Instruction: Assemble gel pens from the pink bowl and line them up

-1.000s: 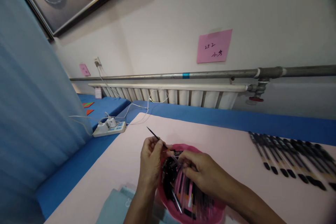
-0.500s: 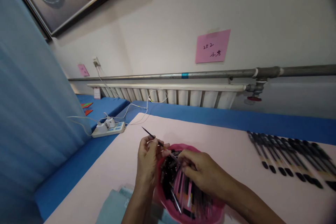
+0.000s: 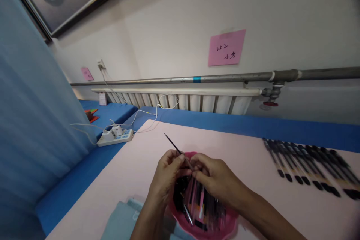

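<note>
My left hand (image 3: pixel 165 174) is closed in a pinch on a thin dark pen refill (image 3: pixel 172 143), whose narrow tip points up and to the left. My right hand (image 3: pixel 218 178) pinches the other end, where a short see-through pen barrel (image 3: pixel 188 162) shows between the two hands. Whether the refill sits inside the barrel is hard to make out behind the fingers. Both hands are over a pink plastic basket (image 3: pixel 233 222). Inside it lie dark pen parts (image 3: pixel 180 187) and several clear and pink tubes (image 3: pixel 201 206).
A row of black-capped pens (image 3: pixel 305 161) lies on the pink sheet (image 3: pixel 244 153) at the right. Light-blue cloth (image 3: pixel 119 219) is at the front left. A power strip (image 3: pixel 115 137) with white cables stands at the sheet's left edge. Behind are a radiator (image 3: pixel 194 101) and a pipe.
My left hand has moved right with the refill, bringing it up against my right hand. The refill's tip has shifted right, and the hands now cover more of the basket's back part.
</note>
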A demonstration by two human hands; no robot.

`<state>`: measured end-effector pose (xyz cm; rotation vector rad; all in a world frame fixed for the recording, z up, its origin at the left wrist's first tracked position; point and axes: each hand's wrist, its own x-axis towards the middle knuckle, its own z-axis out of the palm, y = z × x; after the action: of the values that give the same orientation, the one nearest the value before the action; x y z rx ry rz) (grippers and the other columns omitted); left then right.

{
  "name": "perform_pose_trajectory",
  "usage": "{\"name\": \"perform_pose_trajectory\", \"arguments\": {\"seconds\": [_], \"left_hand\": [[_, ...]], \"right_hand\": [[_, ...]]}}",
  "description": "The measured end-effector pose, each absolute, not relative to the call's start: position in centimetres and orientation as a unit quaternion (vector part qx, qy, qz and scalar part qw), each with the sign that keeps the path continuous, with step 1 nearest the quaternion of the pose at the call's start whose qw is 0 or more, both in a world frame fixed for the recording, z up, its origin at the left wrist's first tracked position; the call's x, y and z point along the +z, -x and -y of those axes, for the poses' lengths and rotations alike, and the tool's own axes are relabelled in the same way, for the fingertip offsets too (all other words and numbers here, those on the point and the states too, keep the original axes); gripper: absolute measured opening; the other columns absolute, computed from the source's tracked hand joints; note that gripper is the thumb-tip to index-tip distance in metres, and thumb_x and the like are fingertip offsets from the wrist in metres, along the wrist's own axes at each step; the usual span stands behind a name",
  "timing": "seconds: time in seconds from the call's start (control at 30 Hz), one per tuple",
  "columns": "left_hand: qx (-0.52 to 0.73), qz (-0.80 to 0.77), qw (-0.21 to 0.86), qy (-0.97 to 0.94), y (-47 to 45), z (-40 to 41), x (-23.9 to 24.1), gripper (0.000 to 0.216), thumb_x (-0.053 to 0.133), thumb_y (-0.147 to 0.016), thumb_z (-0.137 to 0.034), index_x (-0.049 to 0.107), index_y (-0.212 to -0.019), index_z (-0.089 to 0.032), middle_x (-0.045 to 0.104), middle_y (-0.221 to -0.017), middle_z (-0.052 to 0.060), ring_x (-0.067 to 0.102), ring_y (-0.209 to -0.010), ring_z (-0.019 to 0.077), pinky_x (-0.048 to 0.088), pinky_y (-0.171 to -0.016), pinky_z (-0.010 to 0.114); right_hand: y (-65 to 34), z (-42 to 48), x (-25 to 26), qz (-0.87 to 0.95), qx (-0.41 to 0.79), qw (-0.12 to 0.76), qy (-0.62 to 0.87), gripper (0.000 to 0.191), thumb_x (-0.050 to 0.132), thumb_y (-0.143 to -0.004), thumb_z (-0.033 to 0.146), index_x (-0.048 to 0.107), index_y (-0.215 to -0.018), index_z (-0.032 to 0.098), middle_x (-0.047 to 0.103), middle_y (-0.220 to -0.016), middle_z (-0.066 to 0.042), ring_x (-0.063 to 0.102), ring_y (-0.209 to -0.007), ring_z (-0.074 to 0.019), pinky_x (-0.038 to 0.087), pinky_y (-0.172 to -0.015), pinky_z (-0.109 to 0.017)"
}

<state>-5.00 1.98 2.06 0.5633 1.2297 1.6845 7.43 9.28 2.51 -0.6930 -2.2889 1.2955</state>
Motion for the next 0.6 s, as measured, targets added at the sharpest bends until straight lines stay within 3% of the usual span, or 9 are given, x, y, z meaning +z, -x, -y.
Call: {"name": "perform_pose_trajectory", "arguments": {"seconds": [0.33, 0.6], "left_hand": [[0.638, -0.521, 0.519, -0.226, 4.7, -1.9, 1.7, 0.024, 0.071, -0.064, -0.032, 0.058, -0.071, -0.013, 0.059, -0.068, 0.001, 0.057, -0.061, 0.0096, 0.049, -0.057, 0.021], [0.722, -0.516, 0.435, -0.152, 6.9, -1.8, 2.5, 0.024, 0.063, -0.072, -0.032, 0.049, -0.085, -0.017, 0.06, -0.067, 0.001, 0.065, -0.061, 0.0179, 0.052, -0.052, 0.028]], "right_hand": [[-7.2, -9.1, 2.7, 0.783, 0.494, 0.234, 0.298, 0.0, 0.051, -0.077, 0.02, 0.051, -0.077, 0.02, 0.056, -0.066, 0.004, 0.051, -0.06, -0.0099, 0.04, -0.054, -0.02], [-7.8, -10.4, 2.5, 0.828, 0.397, 0.247, 0.31, 0.011, 0.047, -0.08, 0.027, 0.055, -0.076, 0.02, 0.058, -0.065, 0.003, 0.051, -0.059, -0.0119, 0.039, -0.057, -0.024]]}}
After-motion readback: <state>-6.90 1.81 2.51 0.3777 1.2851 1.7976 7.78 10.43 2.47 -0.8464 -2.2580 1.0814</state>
